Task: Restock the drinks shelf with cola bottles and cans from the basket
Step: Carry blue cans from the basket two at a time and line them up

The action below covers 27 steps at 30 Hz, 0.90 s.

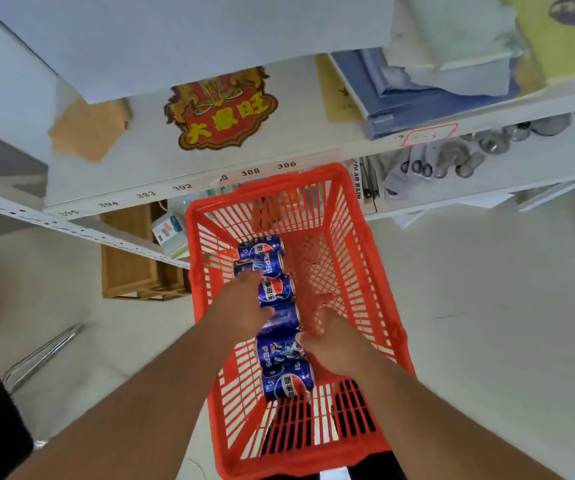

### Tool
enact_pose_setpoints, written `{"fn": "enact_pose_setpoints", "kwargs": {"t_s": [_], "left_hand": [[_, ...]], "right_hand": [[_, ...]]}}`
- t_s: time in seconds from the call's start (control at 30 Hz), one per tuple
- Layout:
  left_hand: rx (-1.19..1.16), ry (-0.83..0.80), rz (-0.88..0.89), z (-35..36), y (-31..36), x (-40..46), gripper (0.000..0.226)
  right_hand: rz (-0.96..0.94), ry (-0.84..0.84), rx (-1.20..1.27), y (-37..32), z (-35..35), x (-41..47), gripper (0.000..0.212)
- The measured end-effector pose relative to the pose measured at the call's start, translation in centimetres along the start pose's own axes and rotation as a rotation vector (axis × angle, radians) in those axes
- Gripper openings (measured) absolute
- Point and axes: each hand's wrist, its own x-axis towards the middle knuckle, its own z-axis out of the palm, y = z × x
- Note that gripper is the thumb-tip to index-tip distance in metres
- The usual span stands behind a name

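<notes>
Both hands reach into a red basket [379,271] on the floor below a white shelf [182,181] at 12 o'clock. Blue cans [279,323] lie in a row along its middle. The left hand [244,303] and right hand [334,344] each grasp cans from the sides.

left hand [244,299]: reaching down, fingers curled | right hand [334,344]: reaching down, fingers curled
</notes>
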Motion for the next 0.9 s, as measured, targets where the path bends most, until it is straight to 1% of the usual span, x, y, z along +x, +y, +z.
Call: {"fn": "enact_pose_setpoints", "kwargs": {"t_s": [0.07, 0.23, 0.33, 0.5, 0.63, 0.7, 0.83, 0.9], "left_hand": [[0.054, 0.02, 0.012, 0.0, -0.7, 3.0, 0.088], [0.256, 0.026, 0.044, 0.5, -2.1, 8.7, 0.095], [0.357, 0.031, 0.074, 1.3, -2.7, 11.1, 0.093], [0.48, 0.052, 0.107, 2.0, -3.4, 13.3, 0.082], [0.498, 0.077, 0.118, 2.4, -3.7, 14.1, 0.082], [0.484, 0.066, 0.12, 2.4, -3.7, 14.3, 0.086], [0.423, 0.046, 0.104, 2.0, -3.7, 14.7, 0.09], [0.397, 0.041, 0.099, 1.9, -4.0, 14.8, 0.091]], "right_hand": [[-0.014, 0.043, 0.034, -0.3, 0.4, 2.5, 0.072], [-0.017, 0.08, 0.07, -0.4, 1.5, 8.5, 0.082], [-0.03, 0.106, 0.1, 0.2, 2.7, 12.0, 0.091], [-0.037, 0.107, 0.183, 0.8, 4.6, 16.0, 0.107], [-0.002, 0.121, 0.2, 0.6, 5.2, 17.8, 0.115], [0.028, 0.135, 0.253, 0.3, 5.5, 18.6, 0.113], [0.063, 0.19, 0.354, -0.4, 5.8, 19.3, 0.093], [0.081, 0.181, 0.417, -0.6, 5.7, 19.2, 0.093]]}}
